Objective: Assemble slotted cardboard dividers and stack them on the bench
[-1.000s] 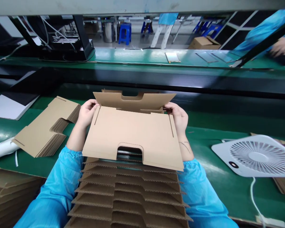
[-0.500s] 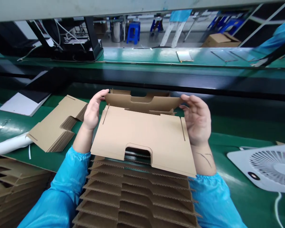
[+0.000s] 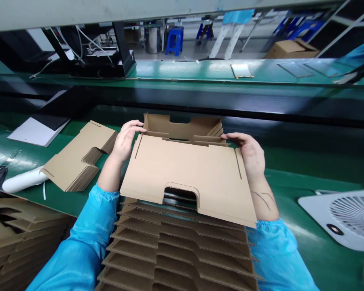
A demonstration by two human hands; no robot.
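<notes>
A flat brown cardboard sheet (image 3: pixel 188 173) with a notch in its near edge lies on top of a stack of like sheets (image 3: pixel 176 250). Its far flap (image 3: pixel 182 127) stands folded upright. My left hand (image 3: pixel 125 139) rests at the sheet's far left corner, fingertips pressing the flap's left end. At the far right corner my right hand (image 3: pixel 250 155) has its fingers extended, touching the flap's right end. Both arms wear blue sleeves.
A second pile of cut cardboard (image 3: pixel 79 159) lies to the left, with a white tube (image 3: pixel 22 180) in front of it and a white board (image 3: pixel 38 131) behind. A white fan (image 3: pixel 346 218) sits at right. More cardboard (image 3: pixel 15 234) is stacked at lower left. A green conveyor (image 3: pixel 200 70) runs behind.
The far flap has been raised from a low tilt to upright. My right hand opened wide, then came back to the flap's right end. The view has shifted a little rightward.
</notes>
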